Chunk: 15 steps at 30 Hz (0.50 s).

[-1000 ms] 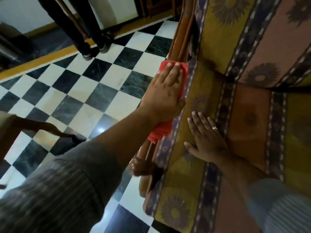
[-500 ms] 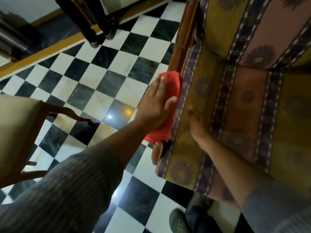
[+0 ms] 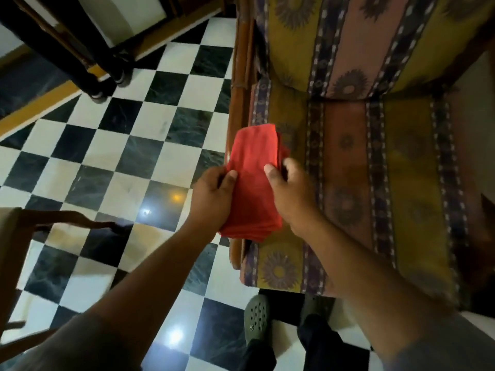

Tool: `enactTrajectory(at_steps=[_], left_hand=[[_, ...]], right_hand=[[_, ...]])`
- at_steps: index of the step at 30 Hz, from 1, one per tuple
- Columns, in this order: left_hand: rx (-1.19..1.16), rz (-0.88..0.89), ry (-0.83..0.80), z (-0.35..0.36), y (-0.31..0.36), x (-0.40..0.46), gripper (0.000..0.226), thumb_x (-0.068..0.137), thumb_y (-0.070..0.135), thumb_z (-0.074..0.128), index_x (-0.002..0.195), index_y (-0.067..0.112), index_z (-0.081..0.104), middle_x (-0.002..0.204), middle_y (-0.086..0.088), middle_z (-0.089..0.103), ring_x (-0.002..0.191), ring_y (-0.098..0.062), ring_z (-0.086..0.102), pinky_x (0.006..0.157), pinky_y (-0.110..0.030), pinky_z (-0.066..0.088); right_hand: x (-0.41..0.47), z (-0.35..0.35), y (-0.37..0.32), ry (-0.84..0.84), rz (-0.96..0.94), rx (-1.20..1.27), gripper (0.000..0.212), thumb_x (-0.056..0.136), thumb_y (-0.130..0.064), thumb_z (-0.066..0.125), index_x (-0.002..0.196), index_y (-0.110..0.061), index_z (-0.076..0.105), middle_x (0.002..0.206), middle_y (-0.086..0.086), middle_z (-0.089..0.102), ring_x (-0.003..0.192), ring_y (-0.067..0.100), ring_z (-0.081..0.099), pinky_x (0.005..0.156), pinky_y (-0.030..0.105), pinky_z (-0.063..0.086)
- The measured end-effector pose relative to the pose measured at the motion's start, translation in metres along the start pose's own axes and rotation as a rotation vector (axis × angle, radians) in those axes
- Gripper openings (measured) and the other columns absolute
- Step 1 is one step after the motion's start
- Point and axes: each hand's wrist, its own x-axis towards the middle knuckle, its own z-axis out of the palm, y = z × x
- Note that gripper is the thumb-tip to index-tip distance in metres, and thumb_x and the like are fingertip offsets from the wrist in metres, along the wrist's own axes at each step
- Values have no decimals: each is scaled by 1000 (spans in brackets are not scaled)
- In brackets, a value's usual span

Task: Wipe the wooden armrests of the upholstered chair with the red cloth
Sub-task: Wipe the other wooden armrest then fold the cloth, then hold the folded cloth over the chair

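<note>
red cloth (image 3: 253,180) hiding armrest (image 3: 237,84) middle, chair's (image 3: 348,156) right side cropped

Cloth over the armrest
I'm seeing the cloth (image 3: 254,180) sitting between both hands, above the armrest (image 3: 237,97) lying left of the seat cushion (image 3: 348,162).

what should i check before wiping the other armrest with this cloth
1. Grip: left hand and right hand both pinch the red cloth: ok.
2. Cloth folded flat, stacked layers at its near edge: ok.
3. Cloth on wood: it is held above the near armrest, off the surface: not ok.
4. Far armrest in view: only a dark sliver at the frame edge: cannot tell.
5. Seat cushion free of objects to lean across: ok.
6. Footing: clogs on the checkered floor by the chair front: ok.
</note>
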Motion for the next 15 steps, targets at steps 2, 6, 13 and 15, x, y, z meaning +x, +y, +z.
enactTrajectory(at_steps=[2,6,13,15], left_hand=[[-9,52,-45,11,13,-8,16,100,32,54,105,20,64,92,6,62,82,1,55,72,-22,46],[-34,128,-192,42,45,-36,10,100,34,55,100,26,62,92,11,62,81,4,56,73,-17,45],[-63,306,-456,140,98,-125,9,100,29,56,96,24,62,84,9,61,69,2,52,65,-18,43],[-32,349,-544,173,112,-158,10,101,31,54,99,24,62,88,7,61,74,-4,52,66,-18,41]], right_hand=[[-16,-20,3,66,-39,48,26,101,-36,53,121,-20,56,116,3,61,108,19,57,94,36,43],[-57,-75,11,225,-24,124,21,102,-32,51,119,-21,59,101,-15,59,93,4,55,84,30,41],[-142,-196,65,502,89,98,39,103,-43,44,135,-23,54,118,-11,59,101,-1,55,94,34,44],[-172,-232,86,574,141,131,42,104,-45,43,139,-25,51,128,-8,58,113,9,56,101,39,46]])
